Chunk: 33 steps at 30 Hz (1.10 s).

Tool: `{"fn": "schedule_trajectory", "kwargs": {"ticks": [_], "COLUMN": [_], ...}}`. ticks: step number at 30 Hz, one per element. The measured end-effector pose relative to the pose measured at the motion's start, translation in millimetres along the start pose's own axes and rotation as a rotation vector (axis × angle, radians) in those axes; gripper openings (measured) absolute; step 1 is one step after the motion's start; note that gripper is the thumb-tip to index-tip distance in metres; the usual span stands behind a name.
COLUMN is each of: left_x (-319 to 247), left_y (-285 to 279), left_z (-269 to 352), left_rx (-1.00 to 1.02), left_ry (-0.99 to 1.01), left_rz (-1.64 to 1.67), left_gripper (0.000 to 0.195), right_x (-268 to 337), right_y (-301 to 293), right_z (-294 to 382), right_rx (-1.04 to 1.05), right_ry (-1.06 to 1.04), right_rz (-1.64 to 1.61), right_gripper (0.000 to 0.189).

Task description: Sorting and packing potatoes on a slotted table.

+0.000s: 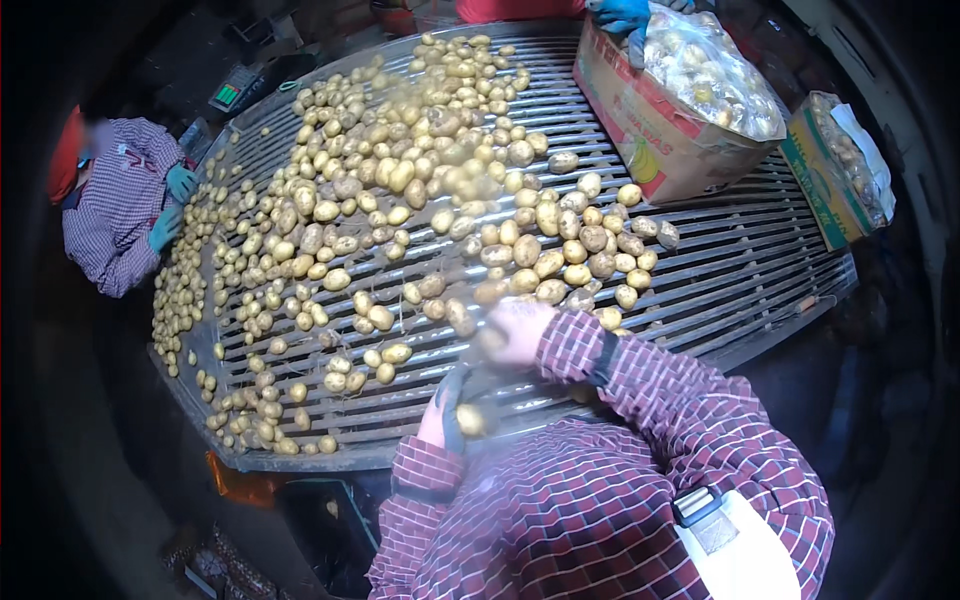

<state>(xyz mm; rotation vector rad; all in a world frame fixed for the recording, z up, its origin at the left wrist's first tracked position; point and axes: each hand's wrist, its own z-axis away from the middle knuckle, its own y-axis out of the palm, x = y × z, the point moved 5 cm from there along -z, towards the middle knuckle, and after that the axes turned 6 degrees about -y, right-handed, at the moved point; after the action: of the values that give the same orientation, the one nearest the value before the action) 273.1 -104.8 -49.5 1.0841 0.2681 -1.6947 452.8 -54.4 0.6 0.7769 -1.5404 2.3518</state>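
Many potatoes [397,172] lie spread over a slatted metal sorting table [697,285] in front of me. My left hand [444,416], in a dark glove, is at the near edge of the table, with a pale potato [472,420] against its palm side. Whether its fingers grip that potato is hard to see. My right hand [514,330] is bare-looking and blurred, above the slats just right of the left one. A potato [491,337] shows at its fingers, beside a group of larger potatoes [555,262].
A cardboard box [637,135] with a clear bag of potatoes stands on the table at upper right, a person's blue-gloved hand [626,19] on it. Another filled box [821,180] is farther right. A person [124,195] works at the left edge. A digital scale [234,88] is at upper left.
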Motion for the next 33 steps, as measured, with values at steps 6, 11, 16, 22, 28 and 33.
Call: {"fn": "schedule_trajectory", "kwargs": {"ticks": [6,11,16,22,28,33], "left_x": [9.8,11.9,0.9,-0.5,-21.7,-59.3], "left_y": [9.7,8.9,14.9,30.7,8.3,-15.7], "left_z": [-1.7,-3.5,-2.5,11.5,15.0,29.9], "left_rx": [0.297,0.181,0.141,0.226,-0.075,0.17], "left_ry": [-0.037,-0.009,0.028,-0.14,0.169,0.297], "left_rz": [0.327,0.454,0.591,0.805,0.778,1.185], "left_gripper": [0.06,0.061,0.059,0.074,0.068,0.061], "right_x": [-42.8,-70.9,-52.9,-39.8,-63.8,-43.8], "right_y": [-39.5,-49.4,-45.8,-53.9,-36.5,-58.4], "right_z": [30.6,22.9,28.8,4.6,-36.5,-17.7], "right_rx": [-0.232,-0.153,-0.077,-0.182,0.089,-0.266], "right_ry": [0.016,0.091,0.141,-0.13,-0.116,-0.037], "right_rz": [0.162,0.405,-0.27,0.214,0.626,-0.054], "right_gripper": [0.034,0.029,0.037,0.033,0.042,0.061]}}
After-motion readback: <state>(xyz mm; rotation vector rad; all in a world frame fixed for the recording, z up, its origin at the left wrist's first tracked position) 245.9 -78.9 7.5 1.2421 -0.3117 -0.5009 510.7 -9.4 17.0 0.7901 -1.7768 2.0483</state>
